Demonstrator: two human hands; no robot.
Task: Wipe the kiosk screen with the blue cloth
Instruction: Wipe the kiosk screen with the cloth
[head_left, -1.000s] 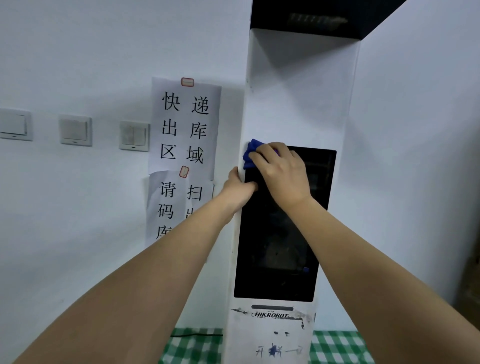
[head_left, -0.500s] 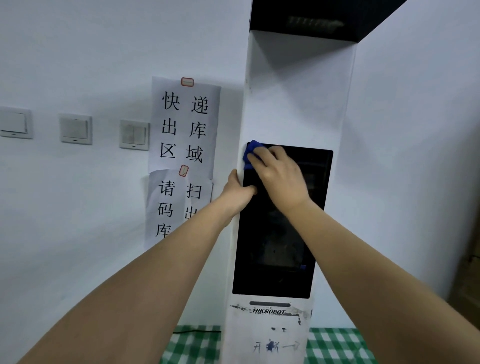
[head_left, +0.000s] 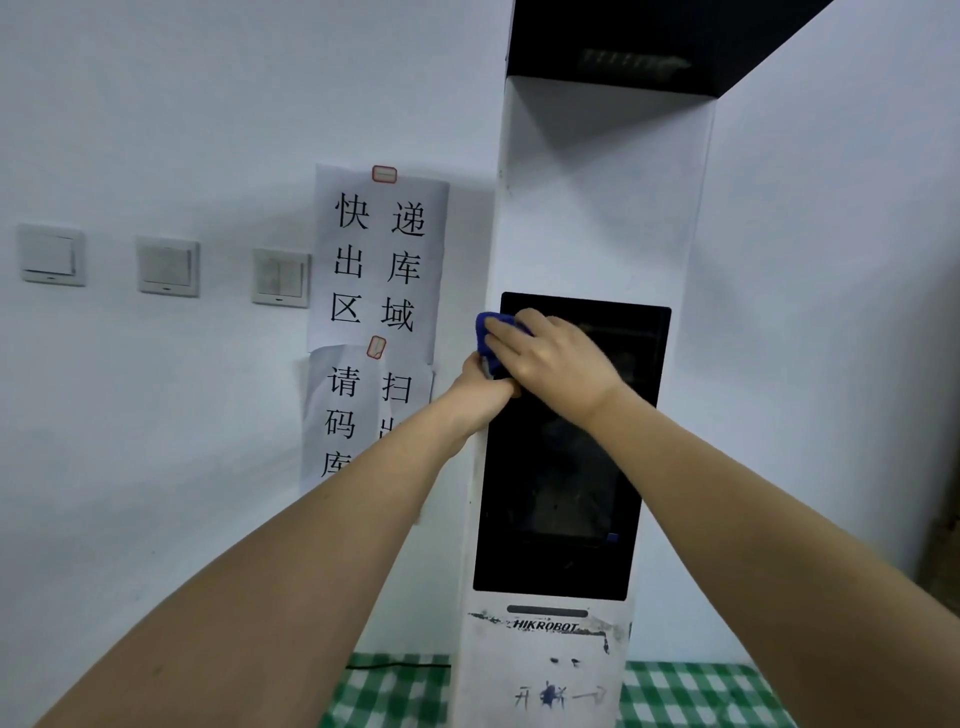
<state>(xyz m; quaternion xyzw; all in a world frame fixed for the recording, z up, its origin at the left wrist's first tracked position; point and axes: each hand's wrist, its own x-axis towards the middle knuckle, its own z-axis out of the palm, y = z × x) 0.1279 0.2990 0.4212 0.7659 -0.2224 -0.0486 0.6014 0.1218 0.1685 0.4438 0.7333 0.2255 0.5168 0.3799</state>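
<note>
The right hand (head_left: 550, 358) is pressing the blue cloth (head_left: 487, 338) against the upper left corner of the kiosk screen (head_left: 561, 493). Its fingers (head_left: 506, 330) are lying fairly straight over the cloth, which is bunched beneath them and peeking out past the fingertips at the screen's left edge. The left hand (head_left: 480, 392) is gripping the left edge of the white kiosk body (head_left: 597, 208), just below the cloth, its fingers wrapping around the edge and mostly hidden behind the right hand. Paper signs (head_left: 379, 260) are hanging on the wall beside the kiosk.
</note>
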